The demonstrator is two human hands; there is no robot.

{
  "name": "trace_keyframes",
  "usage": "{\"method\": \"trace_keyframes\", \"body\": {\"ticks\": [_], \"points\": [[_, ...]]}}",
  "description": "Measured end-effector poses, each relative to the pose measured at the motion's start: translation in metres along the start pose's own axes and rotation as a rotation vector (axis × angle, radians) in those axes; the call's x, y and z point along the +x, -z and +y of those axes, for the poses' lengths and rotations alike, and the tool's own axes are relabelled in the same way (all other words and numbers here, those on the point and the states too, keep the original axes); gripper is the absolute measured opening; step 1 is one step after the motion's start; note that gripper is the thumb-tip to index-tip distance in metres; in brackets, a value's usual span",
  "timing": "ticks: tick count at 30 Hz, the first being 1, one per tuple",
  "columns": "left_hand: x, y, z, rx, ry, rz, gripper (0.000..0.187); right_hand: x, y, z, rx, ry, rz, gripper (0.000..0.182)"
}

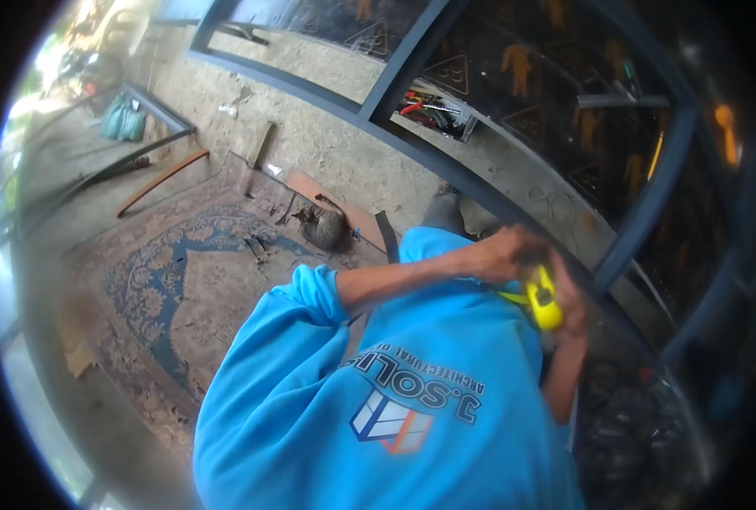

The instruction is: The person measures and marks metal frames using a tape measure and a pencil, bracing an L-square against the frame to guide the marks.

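In our right hand (571, 308) we grip a yellow tool (548, 314) in front of our blue sweatshirt (471, 336), near the dark frame (648, 200), while our left hand (505, 253) curls beside it, holding what we cannot tell.

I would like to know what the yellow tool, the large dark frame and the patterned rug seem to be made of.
Yellow tool: probably plastic, smooth and bright; its even, saturated colour suggests this, but blur leaves it open.
Large dark frame: likely painted metal, fairly matt; straight, slim bars with one even blue-grey colour.
Patterned rug: textile, matt, with faded floral design; fibre unclear.
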State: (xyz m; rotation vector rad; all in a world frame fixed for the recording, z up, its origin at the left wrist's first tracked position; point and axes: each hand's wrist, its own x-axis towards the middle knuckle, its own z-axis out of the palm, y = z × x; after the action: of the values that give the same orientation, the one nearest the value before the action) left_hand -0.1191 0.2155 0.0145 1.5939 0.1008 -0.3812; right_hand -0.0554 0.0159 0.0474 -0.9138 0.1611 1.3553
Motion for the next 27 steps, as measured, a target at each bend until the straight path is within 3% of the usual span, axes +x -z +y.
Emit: {"method": "trace_keyframes", "body": {"ticks": [2,3,5,6,9,10,12,13,14,15,16,17,18,19,21,24,27], "points": [[-0.008,-0.005,-0.005,-0.393,0.044,-0.326,0.06,0.005,-0.01,0.002,-0.24,-0.026,0.065,0.094],[-0.013,-0.008,-0.002,-0.409,0.044,-0.32,0.06,0.005,-0.016,0.003,-0.384,-0.035,0.119,0.09],[-0.011,0.0,0.008,-0.174,-0.112,-0.232,0.048,0.013,-0.013,-0.005,-0.515,-0.056,0.009,0.086],[-0.011,0.006,0.014,-0.163,-0.071,-0.255,0.046,0.017,-0.012,-0.009,-0.637,-0.065,-0.103,0.082],[-0.014,0.013,0.037,-0.095,-0.074,-0.377,0.046,0.008,-0.005,-0.029,-0.784,-0.107,-0.031,0.077],[-0.011,0.015,0.022,0.008,-0.192,-0.255,0.036,-0.004,-0.006,-0.045,-0.833,-0.23,0.056,0.07],[-0.013,0.06,0.017,-0.102,-0.083,-0.046,0.019,-0.035,0.057,-0.056,-0.861,-0.23,0.128,0.035],[-0.016,0.092,0.022,0.18,-0.059,0.017,0.021,-0.056,0.069,-0.069,-0.818,-0.231,0.164,0.029],[-0.022,0.122,0.032,0.351,0.028,0.086,0.018,-0.081,0.09,-0.076,-0.915,-0.233,0.249,0.032],[-0.023,0.154,0.011,0.61,-0.219,0.18,0.015,-0.104,0.115,-0.088,-0.986,-0.268,0.192,0.032],[-0.027,0.189,-0.005,0.783,-0.212,0.175,0.013,-0.123,0.146,-0.098,-0.974,-0.365,0.139,0.032],[-0.038,0.208,0.004,0.449,0.182,0.216,0.016,-0.147,0.173,-0.1,-0.968,-0.396,0.228,0.029],[-0.043,0.236,-0.01,0.591,0.168,0.213,0.021,-0.171,0.193,-0.101,-0.961,-0.368,0.335,0.028],[-0.051,0.255,-0.019,0.813,0.052,0.258,0.021,-0.184,0.217,-0.109,-0.887,-0.437,0.278,0.027],[-0.053,0.264,-0.006,0.873,0.28,0.261,0.019,-0.206,0.225,-0.115,-1.089,-0.44,0.451,0.026],[-0.047,0.261,-0.014,0.97,0.262,0.224,0.018,-0.21,0.238,-0.115,-1.067,-0.473,0.603,0.02],[-0.04,0.262,-0.029,1.076,0.319,0.25,0.017,-0.197,0.268,-0.107,-1.104,-0.369,0.482,0.025]]}}
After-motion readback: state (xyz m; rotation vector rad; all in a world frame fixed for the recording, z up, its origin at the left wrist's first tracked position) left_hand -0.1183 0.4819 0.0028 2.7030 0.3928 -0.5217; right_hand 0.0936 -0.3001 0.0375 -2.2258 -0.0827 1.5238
